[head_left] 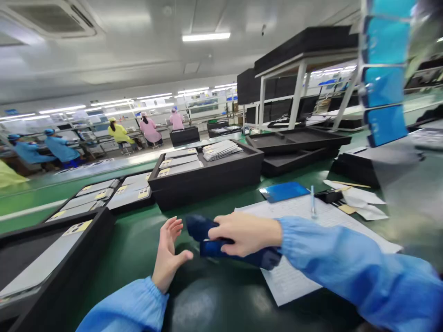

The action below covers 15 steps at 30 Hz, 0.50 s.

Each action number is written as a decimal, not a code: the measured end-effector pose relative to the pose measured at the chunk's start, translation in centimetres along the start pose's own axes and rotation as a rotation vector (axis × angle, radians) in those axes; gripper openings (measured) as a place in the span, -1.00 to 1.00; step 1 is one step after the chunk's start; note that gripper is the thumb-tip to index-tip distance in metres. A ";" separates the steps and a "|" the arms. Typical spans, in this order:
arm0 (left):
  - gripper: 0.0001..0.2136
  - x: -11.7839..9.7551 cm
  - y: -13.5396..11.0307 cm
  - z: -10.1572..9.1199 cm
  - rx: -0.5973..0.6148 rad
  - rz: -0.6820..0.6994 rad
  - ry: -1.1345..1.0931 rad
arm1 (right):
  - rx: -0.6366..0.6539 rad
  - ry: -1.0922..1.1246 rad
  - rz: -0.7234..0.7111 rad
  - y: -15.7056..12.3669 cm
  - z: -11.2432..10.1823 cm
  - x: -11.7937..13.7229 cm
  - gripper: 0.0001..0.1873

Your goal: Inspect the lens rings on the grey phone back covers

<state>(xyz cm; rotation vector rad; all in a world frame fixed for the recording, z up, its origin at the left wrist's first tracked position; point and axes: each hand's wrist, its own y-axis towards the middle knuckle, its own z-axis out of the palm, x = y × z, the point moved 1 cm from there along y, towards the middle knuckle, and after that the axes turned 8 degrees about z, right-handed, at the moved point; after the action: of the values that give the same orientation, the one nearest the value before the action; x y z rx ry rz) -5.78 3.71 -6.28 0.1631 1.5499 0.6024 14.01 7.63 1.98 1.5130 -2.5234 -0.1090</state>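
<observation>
A dark blue item [212,249], blurred, is gripped in the right hand [244,233], and is held above the green table [138,263]. Its left end is brought just beside the left hand [169,256], whose thumb and fingers are spread wide. Under the right forearm a printed sheet [294,208] is spread; a blue panel [287,191] is laid across its far edge. Pale panels are held in black trays [207,186], far and left.
</observation>
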 end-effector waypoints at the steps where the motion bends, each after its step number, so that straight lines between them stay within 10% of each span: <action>1: -0.17 0.2 0.2 0.0 0.060 -0.010 -0.004 | 0.024 -0.043 -0.022 0.6 0.3 0.4 -0.82; 9: -0.47 1.2 -0.3 -0.3 0.318 -0.180 0.160 | 0.028 -0.019 0.087 -2.0 2.3 1.2 -0.09; 15: -0.47 1.8 -0.9 0.1 0.284 -0.201 0.167 | -0.162 0.582 0.437 -6.5 3.8 -0.5 -0.70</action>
<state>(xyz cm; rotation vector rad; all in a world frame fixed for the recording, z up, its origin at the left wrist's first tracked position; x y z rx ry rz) -5.63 3.79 -8.28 0.1725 1.7859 0.2399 19.06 4.86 -2.82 0.7572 -2.2250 0.1651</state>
